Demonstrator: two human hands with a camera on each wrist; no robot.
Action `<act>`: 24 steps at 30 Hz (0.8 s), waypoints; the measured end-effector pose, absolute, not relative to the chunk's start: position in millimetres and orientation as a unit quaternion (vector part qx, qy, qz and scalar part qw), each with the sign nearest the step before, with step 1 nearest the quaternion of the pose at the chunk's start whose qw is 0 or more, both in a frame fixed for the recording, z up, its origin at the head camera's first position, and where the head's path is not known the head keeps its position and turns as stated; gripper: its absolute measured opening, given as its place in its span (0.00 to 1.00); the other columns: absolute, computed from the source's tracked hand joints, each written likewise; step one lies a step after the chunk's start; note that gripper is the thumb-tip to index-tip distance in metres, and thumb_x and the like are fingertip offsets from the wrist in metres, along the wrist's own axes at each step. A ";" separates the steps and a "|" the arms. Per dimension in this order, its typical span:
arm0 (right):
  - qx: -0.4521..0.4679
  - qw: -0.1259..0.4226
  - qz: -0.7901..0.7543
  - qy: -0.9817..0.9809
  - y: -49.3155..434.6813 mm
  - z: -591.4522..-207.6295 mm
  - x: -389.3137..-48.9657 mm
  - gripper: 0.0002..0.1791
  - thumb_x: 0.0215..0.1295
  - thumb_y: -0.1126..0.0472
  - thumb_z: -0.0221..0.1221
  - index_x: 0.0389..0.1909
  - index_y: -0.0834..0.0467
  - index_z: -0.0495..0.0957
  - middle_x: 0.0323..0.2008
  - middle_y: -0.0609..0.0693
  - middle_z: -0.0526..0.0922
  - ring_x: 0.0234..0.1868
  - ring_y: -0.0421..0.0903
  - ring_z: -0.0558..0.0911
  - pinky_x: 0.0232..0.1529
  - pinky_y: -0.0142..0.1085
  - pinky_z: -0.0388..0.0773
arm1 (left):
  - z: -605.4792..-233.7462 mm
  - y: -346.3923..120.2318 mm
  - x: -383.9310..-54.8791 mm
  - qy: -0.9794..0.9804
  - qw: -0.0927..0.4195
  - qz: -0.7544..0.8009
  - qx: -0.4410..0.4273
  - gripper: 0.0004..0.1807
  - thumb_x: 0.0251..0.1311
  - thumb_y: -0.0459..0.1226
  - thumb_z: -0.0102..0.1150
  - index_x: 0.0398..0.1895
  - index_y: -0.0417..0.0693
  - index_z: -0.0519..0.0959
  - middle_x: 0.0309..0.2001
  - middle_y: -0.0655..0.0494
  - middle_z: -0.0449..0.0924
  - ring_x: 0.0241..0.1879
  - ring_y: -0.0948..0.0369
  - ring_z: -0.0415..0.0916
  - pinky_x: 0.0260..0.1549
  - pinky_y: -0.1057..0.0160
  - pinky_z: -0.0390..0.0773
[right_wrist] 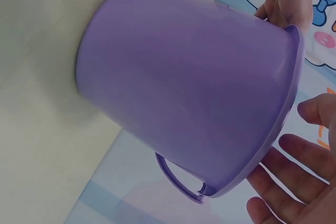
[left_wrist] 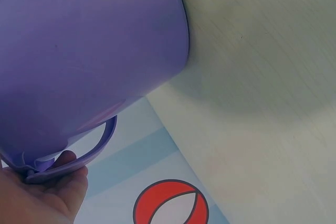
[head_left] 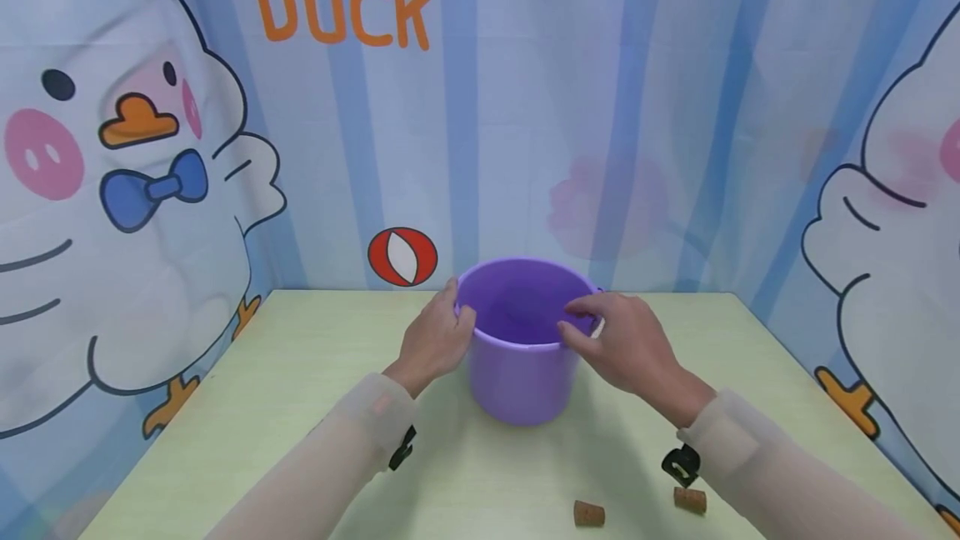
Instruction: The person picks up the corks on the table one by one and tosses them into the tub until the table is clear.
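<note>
A purple bucket stands upright at the far middle of the pale table, its mouth facing up. My left hand grips its rim on the left side, thumb toward the inside. In the left wrist view, the fingers of that hand curl under the end of the bucket's handle. At the right side of the rim is my right hand, its thumb and fingers spread apart. The right wrist view shows its fingers relaxed, right at the rim, with the thumb off the bucket. The bucket's inside bottom is shaded.
Two small corks lie near the table's front: one cork at the middle right, another cork beside the right sleeve. A printed curtain with ducks closes off the back and both sides. The table's back edge meets it.
</note>
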State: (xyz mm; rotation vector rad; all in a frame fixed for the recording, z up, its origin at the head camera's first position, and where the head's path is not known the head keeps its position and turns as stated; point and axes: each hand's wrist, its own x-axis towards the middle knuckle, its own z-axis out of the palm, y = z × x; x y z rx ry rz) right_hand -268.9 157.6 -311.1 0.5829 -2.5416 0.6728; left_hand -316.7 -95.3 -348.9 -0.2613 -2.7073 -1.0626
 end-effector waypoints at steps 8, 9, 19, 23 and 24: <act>0.228 0.257 0.249 -0.905 167.2 -316.3 -262.0 0.16 0.64 0.54 0.68 0.48 0.58 0.88 0.43 0.53 0.89 0.48 0.55 0.85 0.49 0.53 0.80 | -349.7 -95.3 -316.9 -0.921 0.112 -0.363 -0.088 0.37 0.74 0.45 0.37 0.82 0.40 0.50 0.78 0.47 0.60 0.76 0.48 0.60 0.71 0.42 0.63; 0.229 0.261 0.249 -0.904 168.2 -316.5 -261.0 0.16 0.64 0.53 0.68 0.48 0.58 0.88 0.45 0.54 0.89 0.51 0.56 0.85 0.52 0.55 0.79 | -349.7 -95.2 -317.0 -0.921 0.113 -0.362 -0.089 0.37 0.74 0.45 0.37 0.82 0.40 0.50 0.78 0.47 0.60 0.76 0.48 0.60 0.71 0.42 0.63; 0.252 0.276 0.261 -0.890 178.3 -321.3 -248.7 0.13 0.63 0.56 0.69 0.46 0.56 0.89 0.43 0.49 0.90 0.50 0.53 0.86 0.53 0.57 0.78 | -347.8 -95.0 -316.7 -0.923 0.113 -0.356 -0.088 0.37 0.74 0.45 0.37 0.82 0.40 0.50 0.78 0.46 0.59 0.76 0.48 0.59 0.71 0.42 0.63; 0.254 0.278 0.263 -0.888 182.1 -324.3 -244.5 0.13 0.62 0.55 0.71 0.45 0.57 0.90 0.42 0.48 0.90 0.47 0.51 0.87 0.53 0.56 0.78 | -347.3 -94.8 -315.9 -0.923 0.113 -0.356 -0.089 0.37 0.74 0.45 0.36 0.82 0.40 0.49 0.78 0.47 0.59 0.76 0.48 0.59 0.71 0.42 0.63; 0.254 0.278 0.261 -0.889 183.0 -325.1 -243.6 0.13 0.61 0.55 0.71 0.45 0.57 0.90 0.42 0.48 0.90 0.47 0.51 0.87 0.53 0.56 0.79 | -347.5 -94.7 -315.9 -0.923 0.112 -0.356 -0.089 0.37 0.74 0.45 0.36 0.82 0.40 0.49 0.78 0.47 0.59 0.76 0.48 0.59 0.71 0.42 0.63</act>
